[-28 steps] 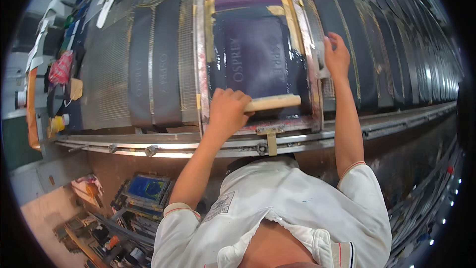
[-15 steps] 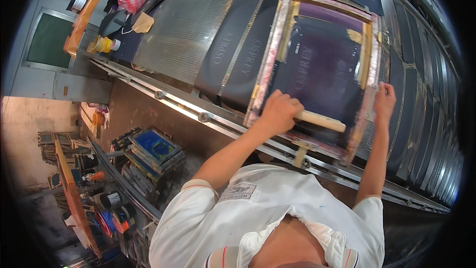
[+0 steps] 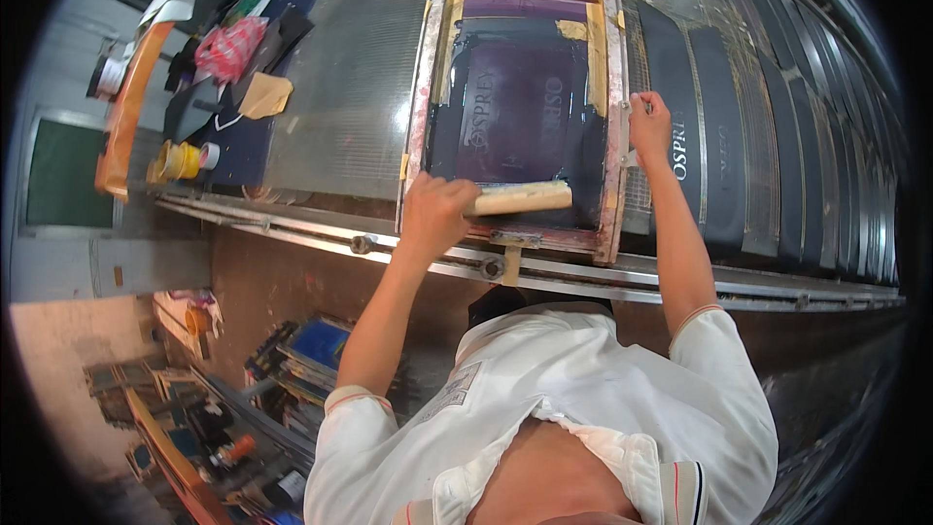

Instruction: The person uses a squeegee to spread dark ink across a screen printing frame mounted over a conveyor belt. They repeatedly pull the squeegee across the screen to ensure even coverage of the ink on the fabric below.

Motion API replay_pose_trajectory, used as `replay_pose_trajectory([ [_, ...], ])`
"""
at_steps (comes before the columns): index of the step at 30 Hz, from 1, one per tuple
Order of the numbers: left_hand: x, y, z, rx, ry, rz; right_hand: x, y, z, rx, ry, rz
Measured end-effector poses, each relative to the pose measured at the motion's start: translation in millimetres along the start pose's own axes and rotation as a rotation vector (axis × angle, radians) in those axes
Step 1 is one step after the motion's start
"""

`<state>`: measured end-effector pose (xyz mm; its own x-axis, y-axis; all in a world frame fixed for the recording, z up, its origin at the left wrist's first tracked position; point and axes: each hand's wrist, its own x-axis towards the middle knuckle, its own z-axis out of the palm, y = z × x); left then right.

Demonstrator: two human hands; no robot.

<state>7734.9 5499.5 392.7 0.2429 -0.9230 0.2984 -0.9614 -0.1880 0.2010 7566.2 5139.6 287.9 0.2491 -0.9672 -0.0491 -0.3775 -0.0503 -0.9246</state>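
A wooden screen-printing frame lies over the long table, its dark mesh showing faint lettering. My left hand is closed around one end of a squeegee with a pale wooden handle. The squeegee lies crosswise over the near end of the mesh. My right hand has its fingers curled at the frame's right edge, beside a small metal fitting. Right of that hand, a dark panel carries white lettering. What lies under the frame is mostly hidden.
A metal rail runs along the table's near edge. More dark panels extend to the right. At the far left are a pink-and-white plastic bag, yellow tape rolls and an orange bar. Stacked screens stand behind me, lower left.
The frame has shifted left along the table, covering panels that showed beside it. White lettering now shows on its right. Both hands and the squeegee have moved along with it.
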Motion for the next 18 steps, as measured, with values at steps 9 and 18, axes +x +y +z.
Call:
replay_pose_trajectory([
  [9, -7.6, -7.5, 27.8, -0.072, -0.043, 0.127, 11.1, 15.5, -4.4, -0.247, -0.025, 0.053],
  [18, 178.2, -97.2, 78.0, -0.042, 0.051, 0.195, 41.7, -84.9, -9.6, -0.339, -0.45, -0.373],
])
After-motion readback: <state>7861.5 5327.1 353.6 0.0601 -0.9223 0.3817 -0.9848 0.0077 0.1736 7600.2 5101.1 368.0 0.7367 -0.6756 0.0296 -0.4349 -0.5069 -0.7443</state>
